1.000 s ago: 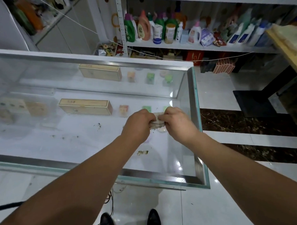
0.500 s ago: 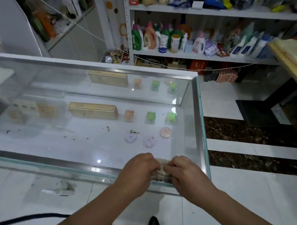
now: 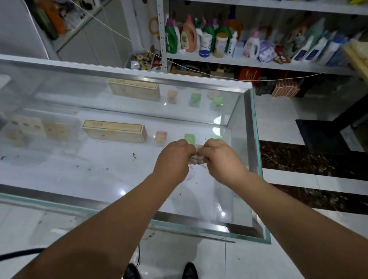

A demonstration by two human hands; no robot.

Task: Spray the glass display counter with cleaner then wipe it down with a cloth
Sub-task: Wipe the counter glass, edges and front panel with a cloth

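Head view, and we are over the right end of the glass display counter (image 3: 96, 173). Both hands are bunched round one small wadded cloth (image 3: 197, 158). The left hand (image 3: 173, 158) grips it from one side and the right hand (image 3: 221, 159) from the other, fingers curled tight and knuckles nearly touching. We read that doubled grip as a way to bear down harder on the glass. The cloth sits pressed to the top pane, near the right edge and above the small green packet (image 3: 189, 138) inside the case. Neither hand holds a spray bottle, so we judge the spraying done and the wiping under way.

Dark specks (image 3: 133, 155) lie on the pane to the left, in front of the long wooden box (image 3: 114, 131) on the shelf below, so that stretch looks unwiped.

Against half a second ago, the hands and cloth have pushed away from the near metal rim (image 3: 181, 219) and out toward the middle of the pane. The round pink items seen then are now hidden beneath the hands. A second ago the cloth sat about where it is now, so we take this as a back-and-forth scrub.
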